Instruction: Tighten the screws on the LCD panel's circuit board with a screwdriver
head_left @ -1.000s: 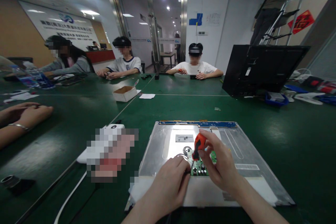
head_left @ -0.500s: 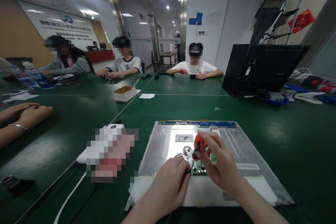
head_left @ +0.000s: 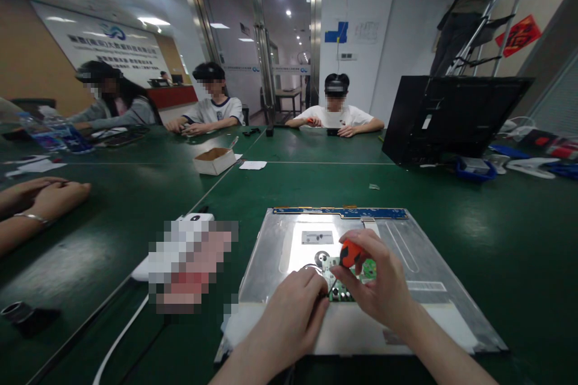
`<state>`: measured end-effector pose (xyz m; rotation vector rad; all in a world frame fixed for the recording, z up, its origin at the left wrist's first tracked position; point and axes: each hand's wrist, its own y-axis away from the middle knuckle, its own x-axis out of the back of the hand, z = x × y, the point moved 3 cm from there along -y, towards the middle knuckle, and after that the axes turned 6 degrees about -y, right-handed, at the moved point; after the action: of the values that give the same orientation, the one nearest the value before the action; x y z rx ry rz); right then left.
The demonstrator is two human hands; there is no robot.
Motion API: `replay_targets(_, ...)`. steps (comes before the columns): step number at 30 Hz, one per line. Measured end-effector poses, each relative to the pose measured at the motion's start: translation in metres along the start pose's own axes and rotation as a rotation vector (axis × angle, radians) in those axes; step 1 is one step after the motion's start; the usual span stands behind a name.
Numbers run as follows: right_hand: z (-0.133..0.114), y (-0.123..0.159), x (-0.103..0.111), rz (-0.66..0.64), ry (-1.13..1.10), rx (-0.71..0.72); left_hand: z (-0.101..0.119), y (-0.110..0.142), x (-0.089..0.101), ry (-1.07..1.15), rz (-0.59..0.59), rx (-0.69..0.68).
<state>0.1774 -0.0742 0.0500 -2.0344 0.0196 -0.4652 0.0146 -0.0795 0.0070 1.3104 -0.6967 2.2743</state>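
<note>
My right hand grips a short screwdriver with an orange and black handle. Its thin shaft slants down to the left, toward the fingertips of my left hand. Those left fingers are closed at the left edge of a small green circuit board, and whatever they pinch is hidden from me. The board lies on the silver metal back of a flat display panel. A dark wire loops beside the board. Along the panel's far edge runs a narrow blue circuit strip.
Left of the panel lies a white power strip, partly blurred out, with a white cable. A small open box and a large black monitor stand farther back. Another person's hands rest at the left; several people sit around.
The screwdriver's handle has tipped to the right and lower, and my right fingers have shifted with it. My left hand stays nearly in place.
</note>
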Motion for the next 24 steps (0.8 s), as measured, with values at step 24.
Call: replay_targets(24, -0.0035, 0.0047, -0.0017, -0.101, 0.039, -0.002, -0.0044, 0.0001, -0.0077, -0.053, -0.05, 0.025)
